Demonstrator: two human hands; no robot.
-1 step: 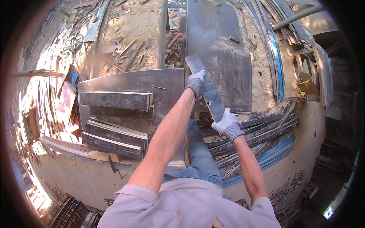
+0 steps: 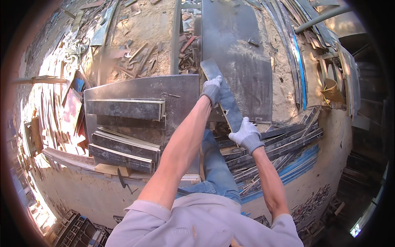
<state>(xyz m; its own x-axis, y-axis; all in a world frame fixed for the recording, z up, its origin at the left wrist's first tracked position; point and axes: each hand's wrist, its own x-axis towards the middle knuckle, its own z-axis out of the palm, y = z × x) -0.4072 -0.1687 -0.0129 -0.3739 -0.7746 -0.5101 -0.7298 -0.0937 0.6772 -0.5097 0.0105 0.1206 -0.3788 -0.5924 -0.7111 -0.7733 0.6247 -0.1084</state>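
Pinching a board (image 2: 231, 108) by its edges, left hand (image 2: 212, 88) and right hand (image 2: 248, 136); strips (image 2: 284, 130) crowd its near end.

I record the narrow board (image 2: 230, 103) as slate grey-blue with pale flecks; both gloves (image 2: 246, 134) are light grey, their cuffs (image 2: 253, 143) darker. Stacked planks (image 2: 119, 157) show near-black, cream-edged; the long strip (image 2: 300, 70), bright blue.

The hands (image 2: 212, 88) hide parts of the narrow board (image 2: 230, 103), and the large sheet (image 2: 236, 39) is cropped above.
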